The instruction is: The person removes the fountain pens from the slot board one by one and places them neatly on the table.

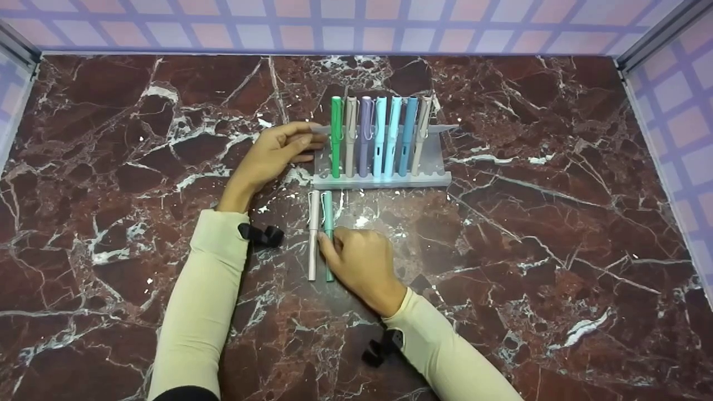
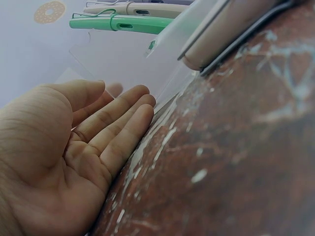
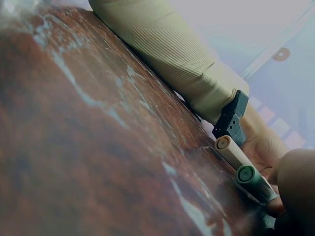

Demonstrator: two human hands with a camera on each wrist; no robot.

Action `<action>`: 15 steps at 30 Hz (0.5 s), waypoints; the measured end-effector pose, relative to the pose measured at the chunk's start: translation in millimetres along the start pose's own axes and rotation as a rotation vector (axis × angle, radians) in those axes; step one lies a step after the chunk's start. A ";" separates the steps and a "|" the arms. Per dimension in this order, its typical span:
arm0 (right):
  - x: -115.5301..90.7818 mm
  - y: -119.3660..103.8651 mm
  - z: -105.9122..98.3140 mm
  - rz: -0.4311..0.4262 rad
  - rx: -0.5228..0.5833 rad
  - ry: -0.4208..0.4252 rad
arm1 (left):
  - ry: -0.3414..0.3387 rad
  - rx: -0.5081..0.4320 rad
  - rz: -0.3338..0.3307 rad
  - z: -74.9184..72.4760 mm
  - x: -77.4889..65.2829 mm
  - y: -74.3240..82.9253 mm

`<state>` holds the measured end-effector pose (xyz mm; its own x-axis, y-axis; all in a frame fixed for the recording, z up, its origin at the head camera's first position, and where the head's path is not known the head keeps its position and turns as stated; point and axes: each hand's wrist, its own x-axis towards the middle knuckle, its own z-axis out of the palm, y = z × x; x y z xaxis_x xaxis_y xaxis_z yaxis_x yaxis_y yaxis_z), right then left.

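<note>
A clear acrylic pen rack (image 1: 434,181) holds several upright pens, with a green pen (image 1: 336,133) leftmost. My left hand (image 1: 273,153) is at the rack's left edge, its fingers loosely extended and holding no pen; the left wrist view shows the palm and fingertips beside the clear panel. In front of the rack, a pale pinkish pen (image 1: 313,239) and a teal pen (image 1: 328,209) lie side by side on the table. My right hand (image 1: 365,264) pinches the teal pen with thumb and curled fingers; its fingertips are partly hidden. In the right wrist view, the ends of the teal pen (image 3: 253,179) and pale pen (image 3: 231,150) show.
To the green pen's right stand a taupe pen (image 1: 351,133), a purple pen (image 1: 365,133), light blue pens, a darker blue pen (image 1: 408,133) and another taupe pen (image 1: 423,133). The dark red marbled table (image 1: 557,223) meets checkered walls (image 1: 356,28) at back and sides.
</note>
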<state>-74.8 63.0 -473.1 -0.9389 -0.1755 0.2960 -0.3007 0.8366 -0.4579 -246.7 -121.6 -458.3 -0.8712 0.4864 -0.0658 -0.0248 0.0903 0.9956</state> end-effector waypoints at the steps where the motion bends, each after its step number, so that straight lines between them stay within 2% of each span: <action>1: 0.0 0.1 0.3 0.000 0.003 0.000 | -0.001 0.001 -0.001 0.1 0.2 0.0; 6: 1.4 2.5 0.0 -0.012 0.047 0.002 | 0.000 0.006 -0.002 -0.1 0.6 0.1; 15: 9.7 22.0 -6.7 -0.039 0.227 -0.027 | 0.000 0.000 0.000 0.6 0.7 0.1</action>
<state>-89.3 83.2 -474.6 -0.9291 -0.2218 0.2958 -0.3639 0.6910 -0.6246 -247.0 -120.7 -458.2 -0.8712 0.4865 -0.0656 -0.0247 0.0900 0.9956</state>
